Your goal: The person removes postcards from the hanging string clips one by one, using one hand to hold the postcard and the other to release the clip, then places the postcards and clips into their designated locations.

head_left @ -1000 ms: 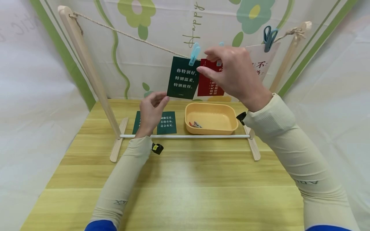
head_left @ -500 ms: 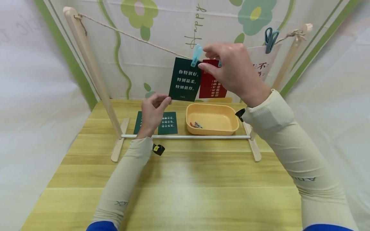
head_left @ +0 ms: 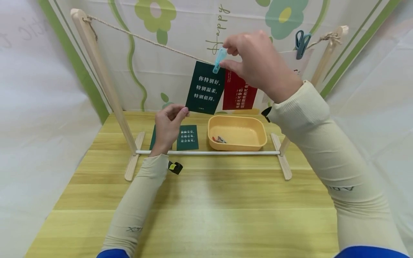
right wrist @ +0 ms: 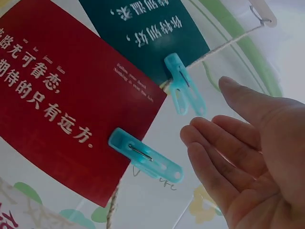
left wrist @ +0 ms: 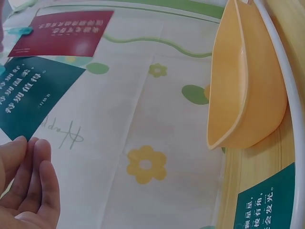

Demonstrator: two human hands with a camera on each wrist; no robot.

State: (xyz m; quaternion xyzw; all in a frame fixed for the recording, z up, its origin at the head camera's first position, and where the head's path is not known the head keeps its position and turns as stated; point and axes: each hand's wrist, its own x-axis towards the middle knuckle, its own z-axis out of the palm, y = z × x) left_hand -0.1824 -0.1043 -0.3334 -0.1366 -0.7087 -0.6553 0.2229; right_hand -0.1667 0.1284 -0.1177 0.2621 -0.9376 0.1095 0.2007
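Note:
A dark green card (head_left: 203,89) with white writing hangs from the twine (head_left: 158,43), held by a light-blue clothespin (head_left: 220,61). My left hand (head_left: 169,125) pinches its lower left corner between thumb and finger, as the left wrist view also shows. Close beside that clothespin is my right hand (head_left: 258,61); in the right wrist view its thumb and fingers stand spread, apart from the clip, holding nothing. Right of the green card hangs a red card (head_left: 238,93), overlapping its edge, with another light-blue clothespin (right wrist: 145,155) on it. The right hand hides this clip in the head view.
A yellow tray (head_left: 209,143) with a few small clothespins stands behind the white crossbar (head_left: 222,153). Green cards (head_left: 187,138) lie left of it. Wooden posts (head_left: 103,79) hold the twine. A grey-blue clothespin (head_left: 302,44) hangs at right with a pale card (head_left: 295,59).
My right hand has risen slightly, its thumb and fingers now further apart beside the clothespin. The left hand has shifted a little left with the green card's corner, which tilts slightly more.

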